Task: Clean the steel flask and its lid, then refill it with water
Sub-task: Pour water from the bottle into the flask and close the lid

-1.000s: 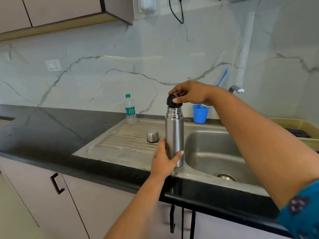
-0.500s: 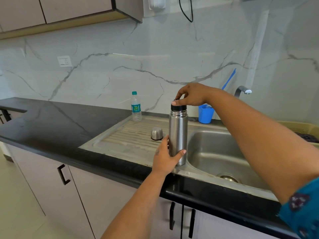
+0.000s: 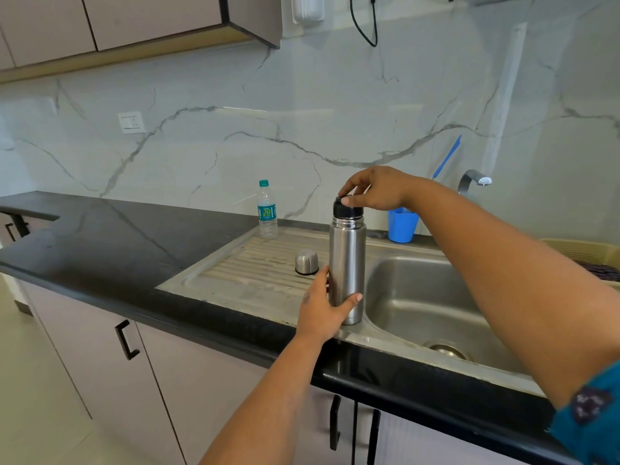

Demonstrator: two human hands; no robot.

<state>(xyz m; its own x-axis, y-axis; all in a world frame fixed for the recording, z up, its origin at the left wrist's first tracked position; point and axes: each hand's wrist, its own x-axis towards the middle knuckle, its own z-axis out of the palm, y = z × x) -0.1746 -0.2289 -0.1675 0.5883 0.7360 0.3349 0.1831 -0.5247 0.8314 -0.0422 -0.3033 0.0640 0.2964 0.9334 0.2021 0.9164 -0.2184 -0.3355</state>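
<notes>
Left to right: our left hand (image 3: pixel 320 312) grips the lower body of the flask (image 3: pixel 347 263), which stands upright on the sink's (image 3: pixel 419 297) rim beside the basin. Directly above, along its vertical axis, our right hand (image 3: pixel 377 189) pinches the black stopper (image 3: pixel 345 208); we judge it turns next.

The flask (image 3: pixel 347 263) is standing upright on the sink (image 3: pixel 419 297) rim. The left hand (image 3: pixel 320 312) is gripping its lower body; the right hand (image 3: pixel 377 189) is pinching the black stopper (image 3: pixel 347 209) on top. The steel cap (image 3: pixel 306 261) is sitting just left of the flask.
</notes>
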